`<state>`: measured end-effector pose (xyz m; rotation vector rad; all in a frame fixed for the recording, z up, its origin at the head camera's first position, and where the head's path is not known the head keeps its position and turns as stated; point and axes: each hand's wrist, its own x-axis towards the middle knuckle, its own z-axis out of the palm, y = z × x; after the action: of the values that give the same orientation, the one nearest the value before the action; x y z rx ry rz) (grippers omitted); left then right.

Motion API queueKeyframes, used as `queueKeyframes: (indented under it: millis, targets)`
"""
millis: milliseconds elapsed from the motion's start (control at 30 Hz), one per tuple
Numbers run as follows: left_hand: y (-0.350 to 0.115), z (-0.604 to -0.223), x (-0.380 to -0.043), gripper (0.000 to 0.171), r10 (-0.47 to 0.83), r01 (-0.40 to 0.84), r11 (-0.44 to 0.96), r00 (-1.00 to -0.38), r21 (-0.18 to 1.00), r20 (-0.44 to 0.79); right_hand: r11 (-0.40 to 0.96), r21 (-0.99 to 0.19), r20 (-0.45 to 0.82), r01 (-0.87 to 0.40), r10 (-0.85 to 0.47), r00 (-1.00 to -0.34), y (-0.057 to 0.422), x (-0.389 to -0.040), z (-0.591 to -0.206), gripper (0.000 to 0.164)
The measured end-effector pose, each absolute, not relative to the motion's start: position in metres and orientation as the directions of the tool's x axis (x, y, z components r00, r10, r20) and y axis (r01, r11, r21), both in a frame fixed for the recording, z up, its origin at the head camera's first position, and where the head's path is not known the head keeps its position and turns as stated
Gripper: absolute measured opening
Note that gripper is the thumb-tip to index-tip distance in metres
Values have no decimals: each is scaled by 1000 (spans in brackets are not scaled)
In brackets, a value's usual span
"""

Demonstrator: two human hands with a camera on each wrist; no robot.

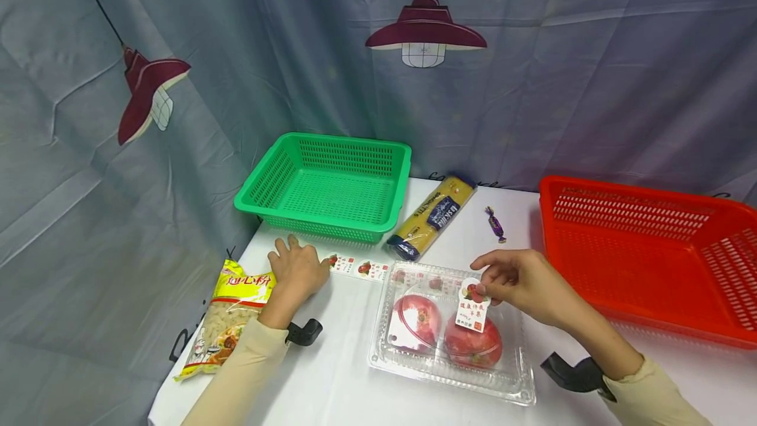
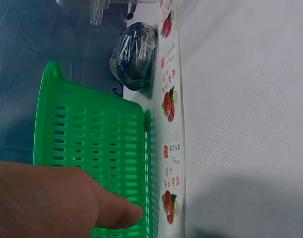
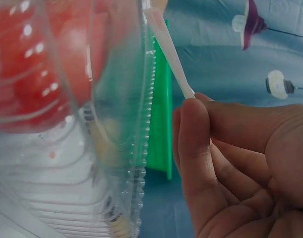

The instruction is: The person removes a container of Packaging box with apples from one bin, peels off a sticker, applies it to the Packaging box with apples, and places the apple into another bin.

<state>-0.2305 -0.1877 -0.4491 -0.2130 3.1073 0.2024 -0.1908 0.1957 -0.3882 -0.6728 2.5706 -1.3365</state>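
My right hand [image 1: 520, 281] pinches a white label [image 1: 472, 307] printed with a red apple between thumb and forefinger. It holds the label above a clear plastic clamshell box [image 1: 387, 361], whose lid is down over two round red fruits [image 1: 473, 345]. In the right wrist view the label [image 3: 170, 54] shows nearly edge-on beside the box. A strip of similar labels [image 1: 361, 267] lies flat on the table, running from under the box towards my left hand [image 1: 296, 268]. That hand rests at the strip's left end with fingers spread.
Behind the left hand stands a green basket [image 1: 402, 199]. A spaghetti pack [image 1: 434, 215] and a purple-wrapped candy [image 1: 495, 225] lie behind the box. A red basket [image 1: 639, 192] stands right, a yellow pasta bag [image 1: 227, 317] left. Grey curtain encloses the white table [image 1: 337, 360].
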Motion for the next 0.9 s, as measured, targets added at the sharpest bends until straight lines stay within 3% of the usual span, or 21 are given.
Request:
queueKeyframes:
  millis: [267, 600, 900]
  targets:
    - [-179, -450, -223, 35, -61, -65, 984, -998, 163, -29, 462, -852, -29, -247, -513, -858, 196, -193, -393, 32]
    - [-161, -438, -197, 34, 55, 63, 943, -998, 328, 32, 507, -807, -4, -303, -518, -855, 193, -192, -402, 27]
    - [-145, -428, -179, 21, 157, 197, 868, -980, 456, 123, 526, -784, 21, -331, -511, -859, 191, -191, -407, 26]
